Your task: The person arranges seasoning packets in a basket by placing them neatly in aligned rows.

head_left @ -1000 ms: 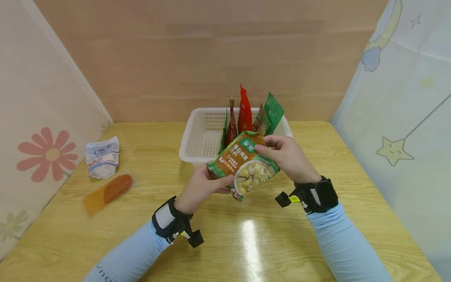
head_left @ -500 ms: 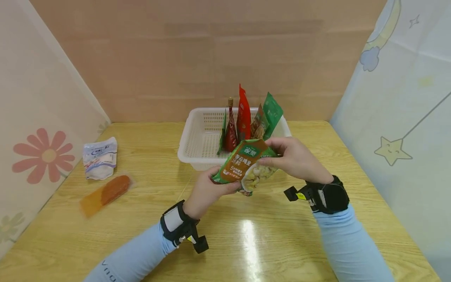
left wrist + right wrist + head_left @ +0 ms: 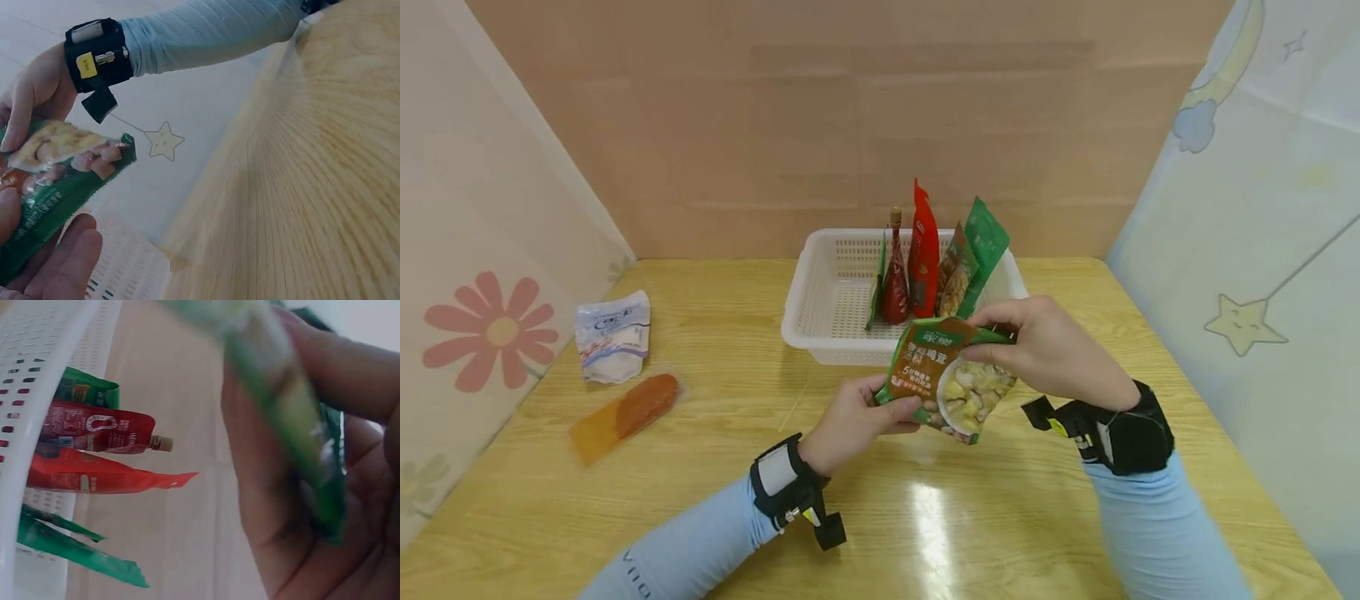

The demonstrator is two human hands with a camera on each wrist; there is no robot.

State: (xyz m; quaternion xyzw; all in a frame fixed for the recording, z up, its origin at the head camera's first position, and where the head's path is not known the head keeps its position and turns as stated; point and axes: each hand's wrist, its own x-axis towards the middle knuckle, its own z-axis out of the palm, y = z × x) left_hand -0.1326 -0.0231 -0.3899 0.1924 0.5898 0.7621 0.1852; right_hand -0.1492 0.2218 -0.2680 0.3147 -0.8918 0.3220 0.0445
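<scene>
A green and brown soup-mix packet [image 3: 973, 396], printed with a bowl of food, is held in front of the basket between both hands. The left hand [image 3: 861, 417] pinches its lower left edge, thumb on the printed face. At its upper right corner, the right hand [image 3: 1045, 346] grips the packet between thumb and fingers. In the left wrist view the packet [image 3: 69, 169] is seen from its lower edge, with fingers beneath. Close to the right wrist camera, the packet [image 3: 281, 406] looks blurred.
Just behind stands a white basket [image 3: 823, 342]. Upright in it are a red spouted pouch [image 3: 895, 287], a red packet [image 3: 923, 250], a green packet [image 3: 988, 242] and others. On the table's left lie a white bag [image 3: 613, 337] and an orange-brown packet [image 3: 628, 412].
Both hands have moved slightly right and toward the person, bringing the packet away from the basket. The packet tilted back, then turned more face-on; the right hand now grips its upper corner.
</scene>
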